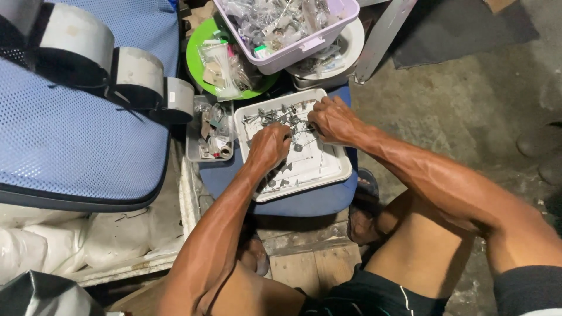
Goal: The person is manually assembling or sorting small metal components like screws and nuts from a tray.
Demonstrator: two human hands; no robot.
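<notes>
The fingers of the left hand (270,146) are curled down into a loose fist over the small grey metal screws and fittings (280,117), knuckles up, so whether they pinch a piece cannot be told; the fingers of the right hand (332,120) are likewise bent and pressed among the same heap. The pieces lie in the far half of the shallow white square plastic tray (336,167), directly under and just ahead of both hands, which nearly touch (the right sits a little farther in). The tray rests on a blue round stool seat (304,202). Its near half is mostly bare; a small clear box of bits (209,137) crowds its left rim, and a lilac plastic tub (304,44) stands beyond.
</notes>
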